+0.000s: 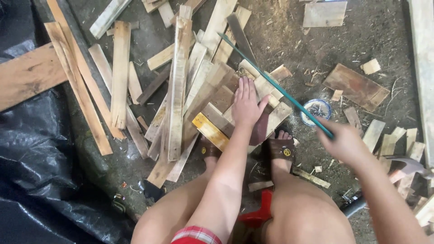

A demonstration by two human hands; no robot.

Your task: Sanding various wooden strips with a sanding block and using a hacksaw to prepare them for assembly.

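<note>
My left hand (247, 103) lies flat, fingers together, pressing on short wooden boards (216, 98) stacked in front of my feet. My right hand (344, 141) grips the handle of a thin green-bladed saw (270, 81). The blade runs up and to the left, crossing the boards just right of my left thumb. A yellow-edged block (209, 131) lies at the near edge of the stack. My sandalled feet (280, 149) rest beside and under the boards.
Long wooden slats (120, 72) lie scattered to the left on the dirt floor, beside black plastic sheeting (36, 149). A small round blue-and-white tin (316, 111) sits right of the stack. Offcuts (389, 140) and a hammer head (409, 165) lie at right. A red stool (257, 212) is under me.
</note>
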